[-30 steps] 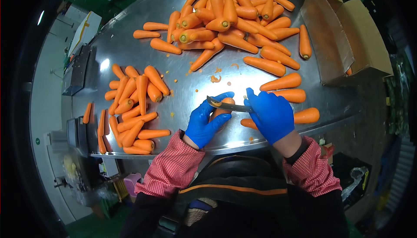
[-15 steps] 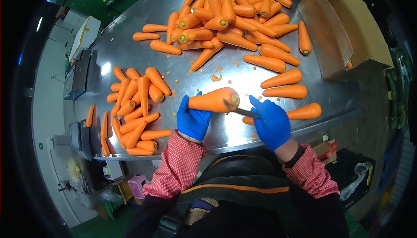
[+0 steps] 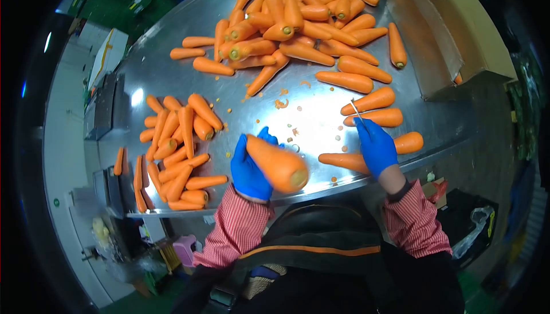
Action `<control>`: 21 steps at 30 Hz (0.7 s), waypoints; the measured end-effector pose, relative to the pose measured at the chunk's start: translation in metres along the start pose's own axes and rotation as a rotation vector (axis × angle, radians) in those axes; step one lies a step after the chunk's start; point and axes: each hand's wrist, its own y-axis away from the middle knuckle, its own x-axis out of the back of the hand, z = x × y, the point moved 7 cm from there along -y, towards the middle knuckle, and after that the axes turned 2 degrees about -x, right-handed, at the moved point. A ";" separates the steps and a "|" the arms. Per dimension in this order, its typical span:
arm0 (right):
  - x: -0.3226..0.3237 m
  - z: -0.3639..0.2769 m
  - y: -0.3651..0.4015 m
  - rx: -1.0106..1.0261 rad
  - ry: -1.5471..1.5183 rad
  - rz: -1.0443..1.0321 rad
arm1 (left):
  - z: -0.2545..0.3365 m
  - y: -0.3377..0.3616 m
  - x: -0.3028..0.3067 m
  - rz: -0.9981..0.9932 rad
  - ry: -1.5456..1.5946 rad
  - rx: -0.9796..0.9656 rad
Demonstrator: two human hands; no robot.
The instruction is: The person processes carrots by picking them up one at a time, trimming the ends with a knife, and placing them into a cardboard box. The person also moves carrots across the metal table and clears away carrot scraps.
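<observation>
A large carrot (image 3: pixel 276 162) is gripped by my left hand (image 3: pixel 247 172), in a blue glove, its thick crown end tilted down toward me and slightly blurred. My right hand (image 3: pixel 378 149), also gloved in blue, is closed around a small knife (image 3: pixel 355 108), whose thin blade points away from me; the handle is mostly hidden by the fingers. Beneath that hand lies another carrot (image 3: pixel 408 142), partly covered by it. Just beyond the blade rest two more carrots, the farther carrot (image 3: pixel 375 99) and the nearer carrot (image 3: pixel 387 117).
A big heap of carrots (image 3: pixel 292 19) covers the far part of the metal table (image 3: pixel 246 113). A smaller pile of carrots (image 3: pixel 177 136) lies at the left. Orange trimmings (image 3: pixel 281 103) are scattered mid-table. An open cardboard box (image 3: pixel 429 33) stands at the right edge.
The knife has come away from the held carrot's crown and moved right with my right hand, its blade now pointing away. The held carrot's crown end has swung down toward me.
</observation>
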 end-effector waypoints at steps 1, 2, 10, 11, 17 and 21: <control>-0.009 -0.016 0.009 -0.122 -0.194 -0.150 | 0.007 0.000 0.002 0.095 -0.121 -0.114; -0.017 -0.032 0.019 -0.269 -0.368 -0.276 | 0.010 -0.004 0.002 0.237 -0.160 -0.197; -0.032 -0.088 0.021 -0.364 -0.909 -0.574 | 0.007 -0.010 -0.048 -0.034 -0.562 -0.193; -0.030 -0.091 0.016 -0.215 -0.810 -0.507 | 0.004 -0.008 -0.048 -0.019 -0.622 -0.168; -0.045 -0.095 0.013 0.090 -0.628 -0.386 | 0.006 0.003 -0.046 0.027 -0.745 -0.113; -0.054 -0.088 0.018 -0.391 -0.763 -0.604 | 0.015 0.008 -0.034 0.197 -0.832 -0.146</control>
